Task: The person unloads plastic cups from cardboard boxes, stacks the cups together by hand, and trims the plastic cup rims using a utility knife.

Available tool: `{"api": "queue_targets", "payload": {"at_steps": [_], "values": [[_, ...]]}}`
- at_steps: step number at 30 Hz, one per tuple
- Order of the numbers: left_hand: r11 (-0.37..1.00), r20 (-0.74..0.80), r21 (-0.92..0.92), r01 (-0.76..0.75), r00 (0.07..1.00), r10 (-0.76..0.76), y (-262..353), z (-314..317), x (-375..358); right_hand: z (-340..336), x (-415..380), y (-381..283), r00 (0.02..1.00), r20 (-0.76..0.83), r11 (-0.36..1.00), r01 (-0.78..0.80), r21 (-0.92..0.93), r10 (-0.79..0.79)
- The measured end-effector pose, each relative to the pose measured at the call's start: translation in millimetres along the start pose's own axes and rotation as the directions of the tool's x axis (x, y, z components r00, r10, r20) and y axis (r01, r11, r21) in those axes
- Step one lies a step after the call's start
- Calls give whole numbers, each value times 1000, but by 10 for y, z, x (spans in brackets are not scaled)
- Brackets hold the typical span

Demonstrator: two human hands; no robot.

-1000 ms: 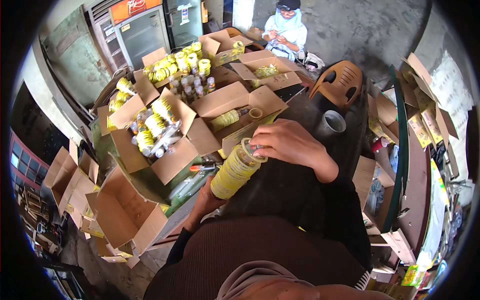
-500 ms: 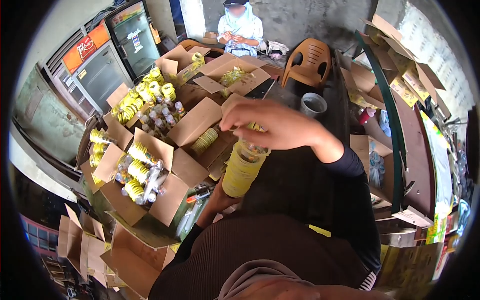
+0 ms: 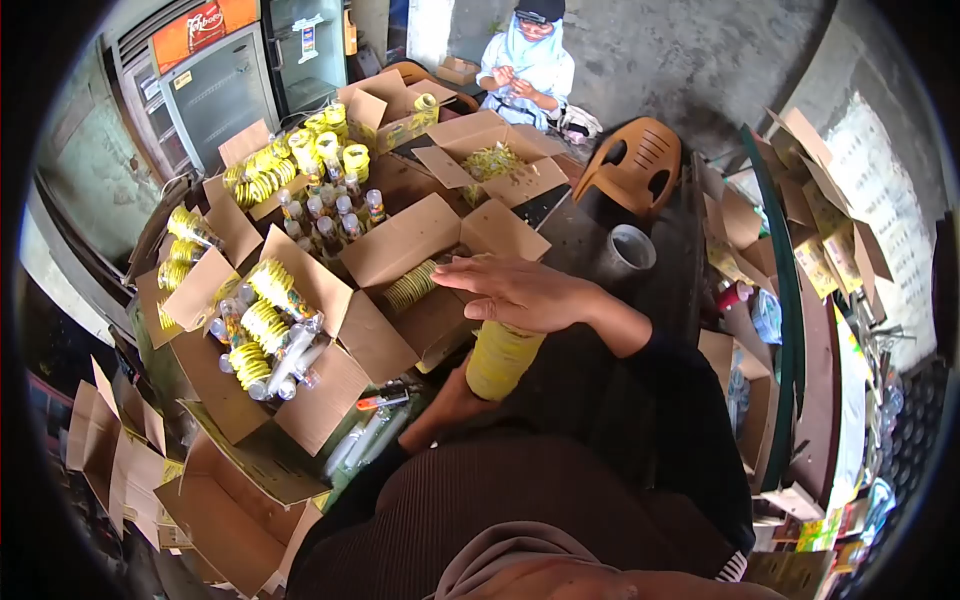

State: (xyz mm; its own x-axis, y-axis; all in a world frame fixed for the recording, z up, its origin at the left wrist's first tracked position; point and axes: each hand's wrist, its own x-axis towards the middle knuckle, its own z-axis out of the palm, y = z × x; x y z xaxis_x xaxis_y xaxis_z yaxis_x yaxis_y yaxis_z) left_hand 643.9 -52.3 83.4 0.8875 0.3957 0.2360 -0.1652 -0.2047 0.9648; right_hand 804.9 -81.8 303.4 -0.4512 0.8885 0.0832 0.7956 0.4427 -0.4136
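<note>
A yellow-wrapped cylinder (image 3: 503,362) stands upright in front of my body, over the dark table. My left hand (image 3: 462,398) is wrapped round its lower part from the left. Over its top lies my right hand (image 3: 530,293), palm down with the fingers stretched out flat to the left, hiding the upper end. Just beyond my fingertips, a stack of yellow rings (image 3: 410,287) lies in an open cardboard box (image 3: 405,240). To the left, another open box (image 3: 330,398) holds clear bottles and yellow ring stacks.
Small capped bottles (image 3: 325,228) and more yellow rings (image 3: 260,180) stand at the back left. A grey cup (image 3: 630,250) is on the dark table, near a brown chair (image 3: 632,165). A person (image 3: 525,65) sits at the far side. Boxes line the right.
My right hand has flattened and come down over the top of the cylinder, covering clear plastic that showed before. The view has shifted, and the cylinder stands more upright.
</note>
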Motion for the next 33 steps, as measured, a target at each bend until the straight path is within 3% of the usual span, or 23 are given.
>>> {"api": "queue_targets", "payload": {"at_steps": [3,7,9,11,13,14,15,17,18,20,21,24,27,31,33], "values": [[989,-56,-147,24,998,-33,59,119,55,44,4,259,1000,-5,987,10,162,-10],[995,-198,-77,-59,979,42,-116,55,486,-356,75,1089,900,-432,830,201,520,53],[992,-240,-122,-19,971,-11,-110,64,749,-584,-121,1240,759,-589,480,421,770,278],[983,-328,-182,-13,944,-48,-32,171,997,-746,-390,1543,709,-634,620,356,699,308],[923,-564,-384,-32,799,-207,1,312,1218,-732,-697,1846,714,-613,609,330,721,338],[890,-641,-451,-75,721,-264,-24,383,1327,-658,-880,2027,749,-540,601,241,762,384],[891,-656,-447,-74,705,-271,-83,421,1420,-583,-1039,2203,777,-465,591,151,792,424],[837,-754,-510,-201,573,-321,-265,473,1558,-402,-1313,2496,810,-305,541,-18,841,501],[852,-794,-463,-243,541,-277,-336,499,1625,-295,-1404,2610,825,-250,556,-91,826,506],[846,-817,-458,-273,504,-279,-442,581,1726,21,-1490,2823,868,-187,545,-110,831,461],[839,-830,-454,-298,485,-277,-469,630,1776,164,-1478,2867,899,-172,633,-139,761,403],[858,-819,-445,-257,504,-274,-523,790,1925,486,-1256,2776,969,-146,802,-78,592,202],[853,-783,-438,-282,586,-208,-446,820,2093,746,-938,2710,967,-246,843,80,531,64],[894,-755,-420,-156,607,-249,-535,687,2168,875,-535,2914,974,-228,809,139,571,-6],[993,-725,-95,71,679,-118,-730,459,2038,825,-414,2992,983,-183,669,141,730,-7]]}}
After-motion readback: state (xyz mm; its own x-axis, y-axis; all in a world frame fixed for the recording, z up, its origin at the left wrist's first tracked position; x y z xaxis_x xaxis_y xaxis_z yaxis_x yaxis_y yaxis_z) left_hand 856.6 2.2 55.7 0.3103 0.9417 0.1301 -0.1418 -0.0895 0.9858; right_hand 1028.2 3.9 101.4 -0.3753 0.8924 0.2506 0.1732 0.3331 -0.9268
